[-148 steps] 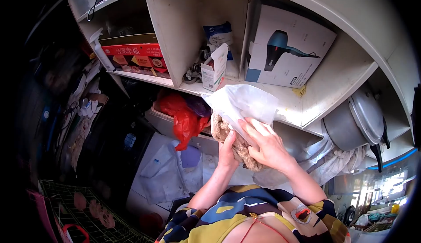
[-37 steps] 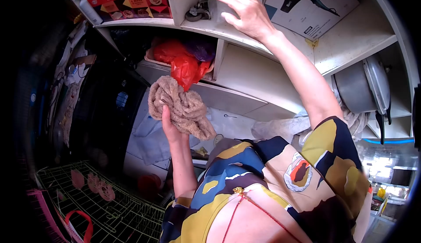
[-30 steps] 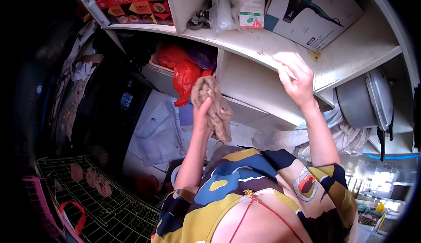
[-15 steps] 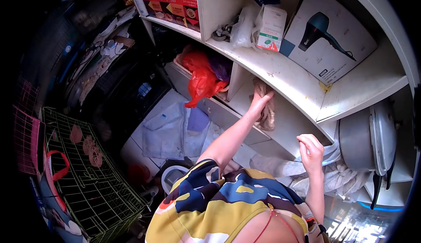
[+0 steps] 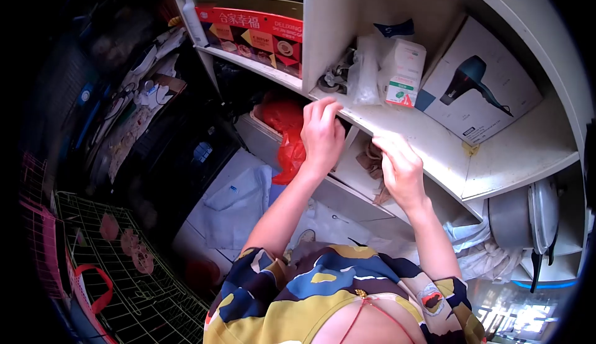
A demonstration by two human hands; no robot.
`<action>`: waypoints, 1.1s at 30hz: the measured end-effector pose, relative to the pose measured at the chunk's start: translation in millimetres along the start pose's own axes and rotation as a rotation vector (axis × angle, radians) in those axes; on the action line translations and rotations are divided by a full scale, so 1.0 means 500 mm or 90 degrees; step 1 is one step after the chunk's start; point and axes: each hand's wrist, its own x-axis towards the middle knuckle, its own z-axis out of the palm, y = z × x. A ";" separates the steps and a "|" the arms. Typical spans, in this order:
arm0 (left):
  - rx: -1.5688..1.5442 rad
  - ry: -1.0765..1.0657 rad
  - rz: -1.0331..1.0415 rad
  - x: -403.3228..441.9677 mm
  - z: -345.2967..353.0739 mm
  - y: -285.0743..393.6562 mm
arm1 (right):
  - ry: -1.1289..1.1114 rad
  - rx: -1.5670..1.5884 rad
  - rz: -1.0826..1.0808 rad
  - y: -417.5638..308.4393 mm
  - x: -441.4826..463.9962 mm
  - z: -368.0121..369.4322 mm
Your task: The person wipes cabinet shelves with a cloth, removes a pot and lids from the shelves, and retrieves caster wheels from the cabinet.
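My left hand (image 5: pixel 323 134) is raised at the edge of the white shelf (image 5: pixel 397 115), in front of the red plastic bag (image 5: pixel 290 151). Its fingers are curled, and what they hold, if anything, is hidden. My right hand (image 5: pixel 402 165) is just below the same shelf edge, fingers bent and pressed together; I cannot make out anything in them. Beside it, a crumpled brown cloth (image 5: pixel 370 161) lies in the lower compartment, partly hidden by the right hand.
On the shelf stand a hair dryer box (image 5: pixel 478 89), a white carton (image 5: pixel 405 74) and a clear plastic bag (image 5: pixel 364 77). A red gift box (image 5: pixel 251 36) is at upper left. A metal pot (image 5: pixel 512 217) stands at right, a green wire cage (image 5: pixel 133 269) at lower left.
My left hand has let go of the brown cloth and moved up and left. My right hand has risen leftward to the shelf edge. The view has shifted slightly.
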 end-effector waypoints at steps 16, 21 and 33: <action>0.259 -0.219 0.139 0.160 0.117 -0.075 | -0.010 -0.311 0.033 0.170 0.202 0.129; 0.236 -0.284 0.121 0.147 0.068 -0.052 | 0.007 -0.423 -0.011 0.188 0.196 0.124; 0.214 -0.368 0.074 0.157 0.053 -0.049 | -0.110 -0.277 0.139 0.152 0.350 0.160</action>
